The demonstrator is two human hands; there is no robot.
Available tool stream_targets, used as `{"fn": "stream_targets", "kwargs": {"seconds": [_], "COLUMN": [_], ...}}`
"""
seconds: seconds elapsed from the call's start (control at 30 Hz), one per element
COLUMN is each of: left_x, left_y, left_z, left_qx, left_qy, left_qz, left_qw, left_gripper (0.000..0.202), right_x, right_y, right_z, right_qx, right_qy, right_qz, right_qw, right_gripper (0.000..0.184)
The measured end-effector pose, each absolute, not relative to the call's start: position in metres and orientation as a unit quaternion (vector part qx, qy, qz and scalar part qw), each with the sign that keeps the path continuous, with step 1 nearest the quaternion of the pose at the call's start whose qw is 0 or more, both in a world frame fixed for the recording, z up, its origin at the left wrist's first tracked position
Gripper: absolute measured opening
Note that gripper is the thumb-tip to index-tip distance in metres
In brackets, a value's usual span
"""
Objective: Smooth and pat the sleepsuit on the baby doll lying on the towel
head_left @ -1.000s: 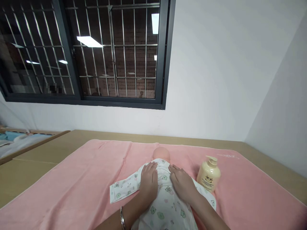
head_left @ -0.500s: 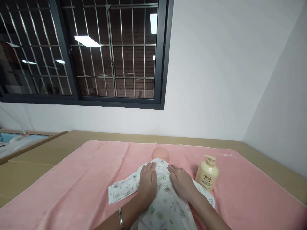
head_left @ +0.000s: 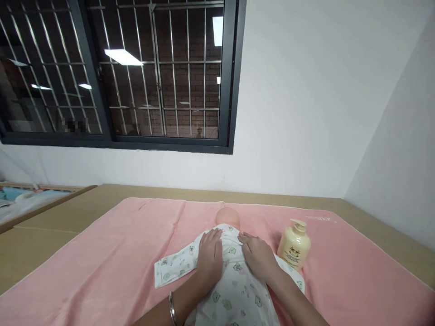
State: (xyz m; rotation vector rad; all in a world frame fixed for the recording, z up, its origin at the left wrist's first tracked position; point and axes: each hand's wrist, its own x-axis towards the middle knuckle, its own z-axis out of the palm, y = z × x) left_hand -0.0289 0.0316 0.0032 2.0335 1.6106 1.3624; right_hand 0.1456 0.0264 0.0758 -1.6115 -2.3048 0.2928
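A baby doll point(head_left: 227, 217) lies on a pink towel, its bald head toward the wall. White baby clothes point(head_left: 234, 290) with a green and grey animal print cover its body, sleeves spread to both sides. My left hand point(head_left: 210, 258) rests flat on the upper left of the clothes, fingers stretched toward the head. On the upper right, my right hand point(head_left: 258, 256) lies flat too, its fingers pointing inward near the neck. Neither hand grips anything. A cream pump bottle point(head_left: 294, 246) stands right of my right hand, behind the right sleeve.
The pink towel point(head_left: 112, 253) is spread over a wooden table point(head_left: 57, 222) against a white wall. A dark-framed window point(head_left: 163, 144) with metal bars is set in the wall. At the far left, a wooden-edged bed or crib point(head_left: 34, 199) holds white and blue cloth.
Both hands stay in the same places on the clothes. The whole view has shifted very slightly; nothing else visibly differs.
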Motion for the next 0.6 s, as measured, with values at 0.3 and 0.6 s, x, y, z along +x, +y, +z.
{"fn": "stream_targets", "kwargs": {"seconds": [0.3,0.6], "left_x": [-0.0285,-0.0278], "left_y": [0.0326,0.0293], "left_z": [0.0026,0.0055], "left_qx": [0.687,0.681], "left_qy": [0.542,0.55], "left_qz": [0.472,0.474], "left_qw": [0.103,0.102], "left_gripper": [0.045,0.045], "right_x": [0.1464,0.1522], "right_y": [0.0264,0.0202], "right_z": [0.0785,0.0812], "right_qx": [-0.574,-0.534], "right_qy": [-0.801,-0.829], "right_qz": [0.102,0.109], "right_qw": [0.14,0.127], "right_gripper": [0.046,0.048]}}
